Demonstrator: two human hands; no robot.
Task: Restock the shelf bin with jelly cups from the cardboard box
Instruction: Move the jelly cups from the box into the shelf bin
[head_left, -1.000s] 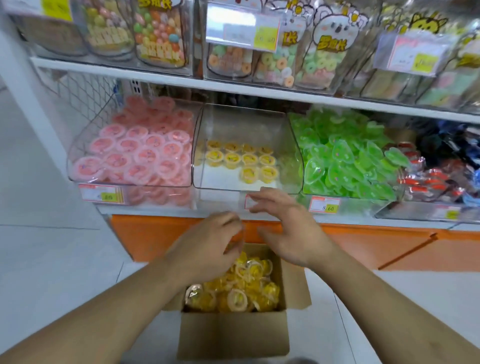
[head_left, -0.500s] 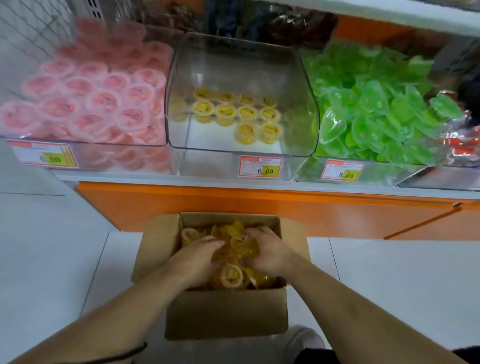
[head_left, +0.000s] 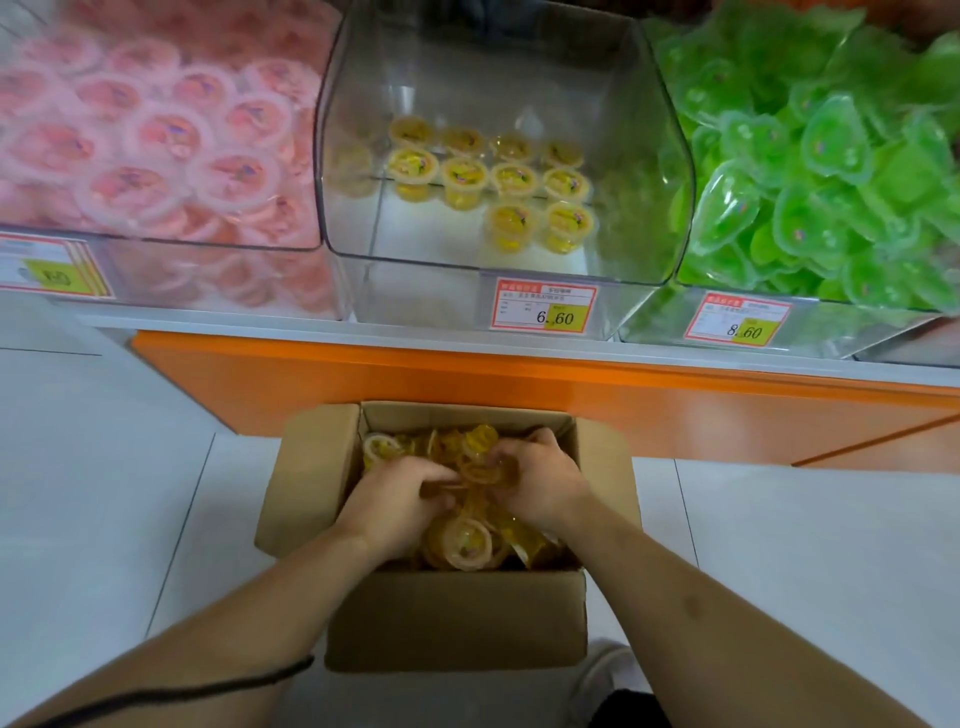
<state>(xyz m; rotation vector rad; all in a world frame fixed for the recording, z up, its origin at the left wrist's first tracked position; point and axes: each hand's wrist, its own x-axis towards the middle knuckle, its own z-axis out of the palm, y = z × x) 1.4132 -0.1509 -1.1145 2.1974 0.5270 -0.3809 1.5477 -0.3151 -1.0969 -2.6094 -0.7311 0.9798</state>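
Bright, even light; edges perhaps motion-blurred, distorted.

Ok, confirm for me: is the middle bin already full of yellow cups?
No, the middle bin holds only a few yellow cups at its back.

Fingertips of both hands (head_left: 467, 493) buried among jelly cups (head_left: 467, 545); grip unclear

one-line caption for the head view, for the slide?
Both hands, left hand and right hand, gather yellow jelly cups from the cardboard box below the nearly empty bin.
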